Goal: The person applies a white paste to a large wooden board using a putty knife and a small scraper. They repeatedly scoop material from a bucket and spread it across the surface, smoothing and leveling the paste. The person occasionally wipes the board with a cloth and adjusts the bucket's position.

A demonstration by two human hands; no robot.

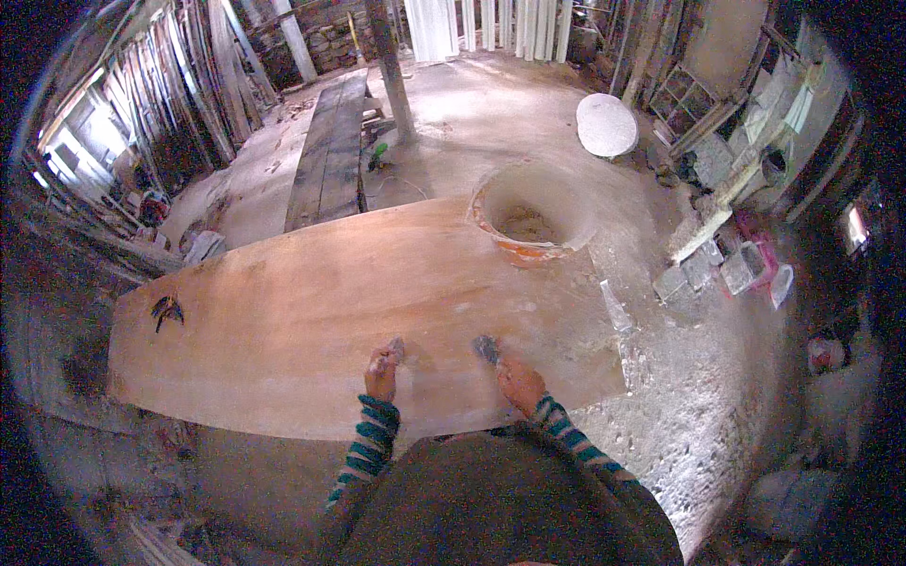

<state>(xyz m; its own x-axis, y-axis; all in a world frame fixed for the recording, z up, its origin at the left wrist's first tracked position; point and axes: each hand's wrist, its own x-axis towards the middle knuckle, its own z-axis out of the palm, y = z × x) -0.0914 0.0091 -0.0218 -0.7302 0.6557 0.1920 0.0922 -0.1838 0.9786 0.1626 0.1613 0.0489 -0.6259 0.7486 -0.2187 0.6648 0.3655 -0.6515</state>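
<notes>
The work looks under way; the left hand (pixel 382 370) seems to pinch a pale bit (pixel 396 350), and the right hand (pixel 520 382) is closed round a dark bit (pixel 486 349); both bits are over the near side of the desk (pixel 274 330), apart; how much is left I can't tell; a bucket (pixel 531 252) is by the far right corner, and a black thing (pixel 167 311) lies at the left end; neither looks in the way.

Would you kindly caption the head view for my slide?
Left hand beside a right hand gripping a dark object, over a wooden board.
</notes>
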